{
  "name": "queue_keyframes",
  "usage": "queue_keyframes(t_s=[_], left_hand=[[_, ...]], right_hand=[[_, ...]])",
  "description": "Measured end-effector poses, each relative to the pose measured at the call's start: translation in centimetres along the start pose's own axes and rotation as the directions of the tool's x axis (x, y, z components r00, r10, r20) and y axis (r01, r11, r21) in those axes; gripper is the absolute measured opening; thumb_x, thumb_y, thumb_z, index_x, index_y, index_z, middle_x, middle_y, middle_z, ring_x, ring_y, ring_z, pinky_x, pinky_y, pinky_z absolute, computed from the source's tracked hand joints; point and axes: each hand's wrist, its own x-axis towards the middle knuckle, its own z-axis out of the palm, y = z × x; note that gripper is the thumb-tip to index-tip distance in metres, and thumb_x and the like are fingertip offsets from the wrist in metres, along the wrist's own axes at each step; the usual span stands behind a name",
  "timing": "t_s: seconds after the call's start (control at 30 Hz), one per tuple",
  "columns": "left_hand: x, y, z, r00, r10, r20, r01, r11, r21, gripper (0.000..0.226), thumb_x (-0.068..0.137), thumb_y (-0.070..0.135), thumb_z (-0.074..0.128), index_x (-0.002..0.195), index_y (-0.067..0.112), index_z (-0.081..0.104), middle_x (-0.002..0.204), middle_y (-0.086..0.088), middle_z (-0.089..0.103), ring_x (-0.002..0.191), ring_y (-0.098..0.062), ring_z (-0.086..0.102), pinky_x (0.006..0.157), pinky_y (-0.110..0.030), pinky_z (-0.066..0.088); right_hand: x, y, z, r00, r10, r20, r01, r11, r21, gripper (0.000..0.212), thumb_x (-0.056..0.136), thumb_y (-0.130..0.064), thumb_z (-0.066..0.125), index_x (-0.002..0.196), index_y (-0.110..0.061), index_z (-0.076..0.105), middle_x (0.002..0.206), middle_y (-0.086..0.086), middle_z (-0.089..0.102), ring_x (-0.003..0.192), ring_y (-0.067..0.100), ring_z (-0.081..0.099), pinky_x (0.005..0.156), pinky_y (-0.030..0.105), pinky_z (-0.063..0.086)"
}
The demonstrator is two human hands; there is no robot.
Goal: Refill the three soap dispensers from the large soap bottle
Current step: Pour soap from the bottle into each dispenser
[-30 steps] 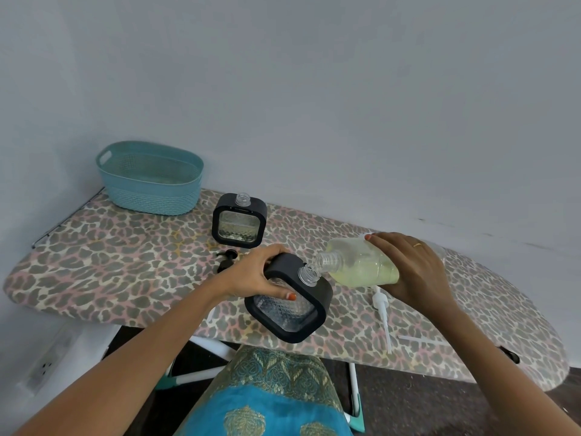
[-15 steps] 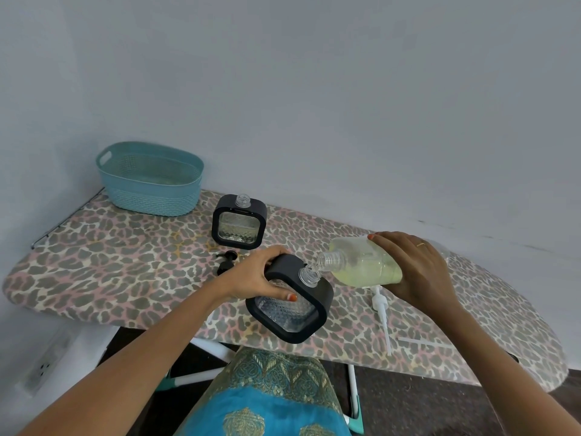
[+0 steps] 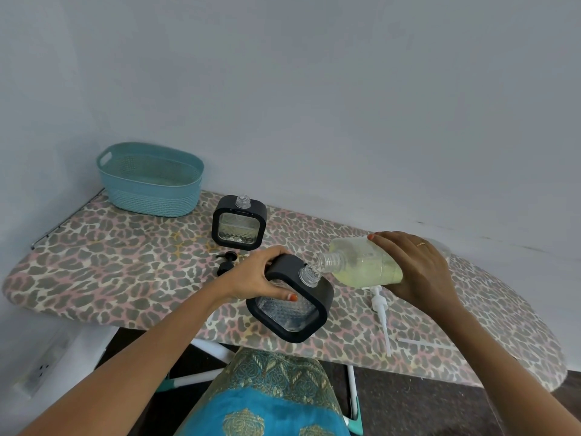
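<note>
Bottle [image 3: 367, 265], clear plastic with pale yellow soap, is tipped sideways above the ironing board [image 3: 110, 262], its open neck at the mouth of a tilted dispenser [image 3: 292, 313] with a black frame and ribbed clear pane. Right hand [image 3: 415, 269] fingers clamp the bottle's base; left hand [image 3: 251, 275] fingers wrap the dispenser. Second dispenser [image 3: 239, 223] stands upright behind.

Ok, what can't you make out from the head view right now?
Third dispenser: nowhere in the head view; only the held dispenser and the standing dispenser show.
Soap flow: where the necks meet is too small to tell.
Large soap bottle base: covered by the right hand.
Black pump: partly behind the left hand.
</note>
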Motion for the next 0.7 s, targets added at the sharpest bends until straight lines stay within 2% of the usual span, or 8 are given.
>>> queue_keyframes(t_s=[0.13, 0.3, 0.4, 0.53, 0.7], left_hand=[[0.01, 0.04, 0.02, 1.0, -0.003, 0.001, 0.003, 1.0, -0.008, 0.045, 0.066, 0.008, 0.08, 0.098, 0.022, 0.052, 0.096, 0.002, 0.062, 0.086, -0.001, 0.061, 0.081, -0.016, 0.049], [0.02, -0.07, 0.03, 1.0, 0.005, 0.001, -0.005, 1.0, -0.01, 0.046, 0.065, 0.008, 0.08, 0.099, 0.022, 0.052, 0.098, 0.0, 0.062, 0.09, -0.006, 0.062, 0.085, -0.022, 0.051], [-0.03, -0.05, 0.03, 1.0, 0.007, 0.001, -0.007, 1.0, -0.016, 0.046, 0.065, 0.008, 0.08, 0.099, 0.022, 0.052, 0.097, 0.001, 0.062, 0.089, -0.004, 0.062, 0.084, -0.019, 0.05], [-0.14, 0.12, 0.01, 1.0, 0.009, -0.002, -0.009, 0.999, -0.032, 0.048, 0.061, 0.019, 0.082, 0.099, 0.024, 0.052, 0.097, 0.003, 0.062, 0.088, -0.001, 0.061, 0.082, -0.015, 0.048], [-0.09, -0.05, 0.03, 1.0, 0.012, -0.007, -0.013, 1.0, -0.019, 0.047, 0.065, 0.008, 0.08, 0.099, 0.024, 0.052, 0.097, 0.002, 0.062, 0.089, -0.004, 0.062, 0.084, -0.019, 0.049]], right_hand=[[0.06, 0.07, -0.1, 1.0, 0.005, 0.002, -0.005, 1.0, 0.001, 0.055, 0.073, -0.049, 0.055, 0.119, -0.019, 0.048, 0.109, 0.009, 0.068, 0.095, 0.029, 0.066, 0.075, 0.037, 0.052], [0.19, 0.16, -0.2, 1.0, 0.007, 0.008, -0.007, 1.0, 0.003, 0.055, 0.075, -0.051, 0.051, 0.119, -0.019, 0.048, 0.109, 0.008, 0.067, 0.096, 0.029, 0.066, 0.075, 0.036, 0.052], [0.27, 0.15, -0.22, 1.0, 0.01, 0.006, -0.01, 1.0, 0.005, 0.055, 0.074, -0.05, 0.052, 0.12, -0.019, 0.047, 0.109, 0.008, 0.067, 0.095, 0.029, 0.066, 0.075, 0.037, 0.052], [0.34, 0.16, -0.31, 1.0, 0.0, -0.008, 0.0, 1.0, 0.002, 0.057, 0.071, -0.047, 0.061, 0.119, -0.019, 0.047, 0.108, 0.009, 0.068, 0.095, 0.029, 0.066, 0.075, 0.037, 0.052], [0.41, 0.17, -0.44, 1.0, -0.014, -0.02, 0.013, 1.0, -0.018, 0.06, 0.067, -0.044, 0.065, 0.118, -0.018, 0.048, 0.107, 0.01, 0.068, 0.094, 0.03, 0.067, 0.074, 0.038, 0.052]])
